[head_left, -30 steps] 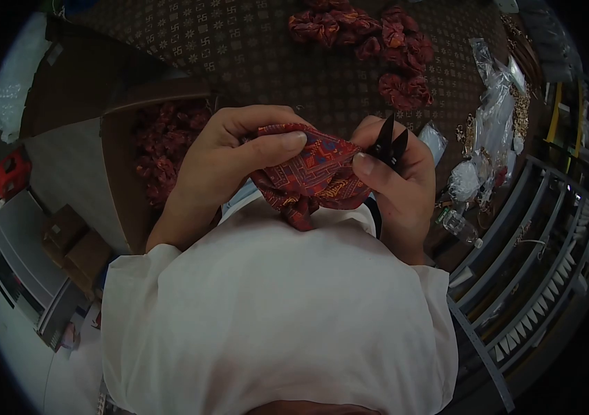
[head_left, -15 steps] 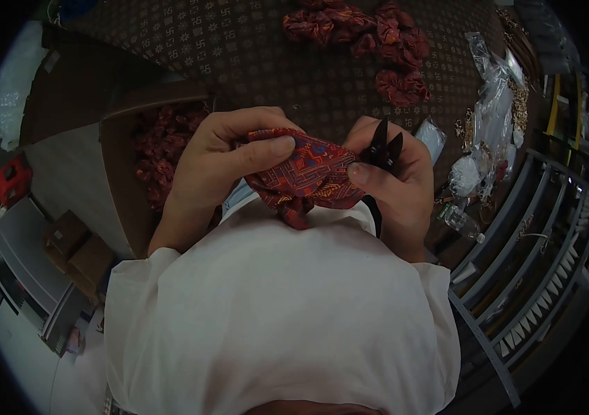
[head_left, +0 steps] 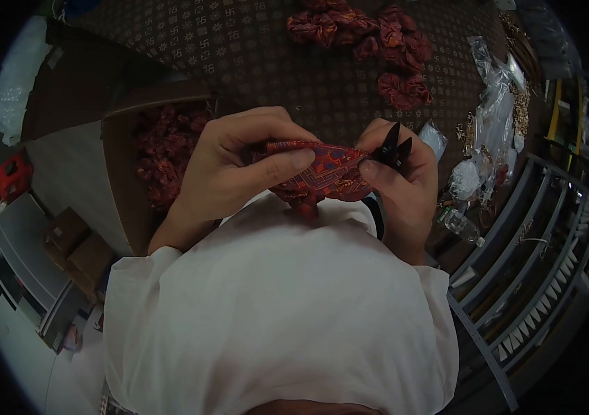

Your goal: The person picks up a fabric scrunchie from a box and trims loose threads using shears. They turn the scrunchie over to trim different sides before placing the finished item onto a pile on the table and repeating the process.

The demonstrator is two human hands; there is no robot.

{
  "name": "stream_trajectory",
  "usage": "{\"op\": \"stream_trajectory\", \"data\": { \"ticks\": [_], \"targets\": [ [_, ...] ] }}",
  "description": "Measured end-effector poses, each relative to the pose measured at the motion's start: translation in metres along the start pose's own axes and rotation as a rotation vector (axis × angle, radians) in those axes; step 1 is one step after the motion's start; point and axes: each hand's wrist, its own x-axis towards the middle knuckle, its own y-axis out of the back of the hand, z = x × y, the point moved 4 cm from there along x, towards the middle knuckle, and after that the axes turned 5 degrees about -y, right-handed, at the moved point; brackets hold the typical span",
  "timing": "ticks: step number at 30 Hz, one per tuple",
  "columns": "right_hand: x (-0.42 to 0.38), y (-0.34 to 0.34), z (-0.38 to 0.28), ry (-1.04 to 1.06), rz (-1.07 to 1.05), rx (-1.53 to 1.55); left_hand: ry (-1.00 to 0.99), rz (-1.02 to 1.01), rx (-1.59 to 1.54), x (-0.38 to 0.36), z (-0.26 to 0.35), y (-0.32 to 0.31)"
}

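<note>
A red patterned cloth piece (head_left: pixel 329 173) is stretched between my two hands in front of the white shirt. My left hand (head_left: pixel 239 162) pinches its left part, thumb on top. At its right end, my right hand (head_left: pixel 401 183) grips the edge between thumb and fingers. Small black snips (head_left: pixel 394 151) also sit in my right hand, with their two pointed blades apart and pointing up. A gathered bit of the cloth hangs down at its lower edge.
On the brown patterned surface (head_left: pixel 239 62) lie bunched red fabric pieces (head_left: pixel 405 52). An open cardboard box (head_left: pixel 125 187) at the left holds more red pieces (head_left: pixel 166 152). Plastic bags (head_left: pixel 495 104), chains (head_left: pixel 521 111), a clear bottle (head_left: pixel 462 225) and metal racks (head_left: pixel 509 270) are at the right.
The cloth is pulled flatter and narrower between my hands. My left hand has shifted slightly to the right, and the snips in my right hand have moved a little right and down.
</note>
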Motion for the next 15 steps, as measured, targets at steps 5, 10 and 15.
{"op": "stream_trajectory", "data": {
  "ticks": [5, 10, 15],
  "targets": [
    [-0.004, -0.002, -0.003, 0.004, -0.023, -0.126, -0.018, -0.031, 0.093, 0.001, -0.001, -0.001],
    [-0.004, -0.001, -0.006, 0.17, 0.008, -0.276, -0.14, -0.09, 0.224, 0.003, 0.001, 0.002],
    [-0.006, 0.0, -0.012, 0.394, 0.111, -0.457, -0.543, -0.019, 0.552, -0.002, 0.012, 0.002]
  ]
}}
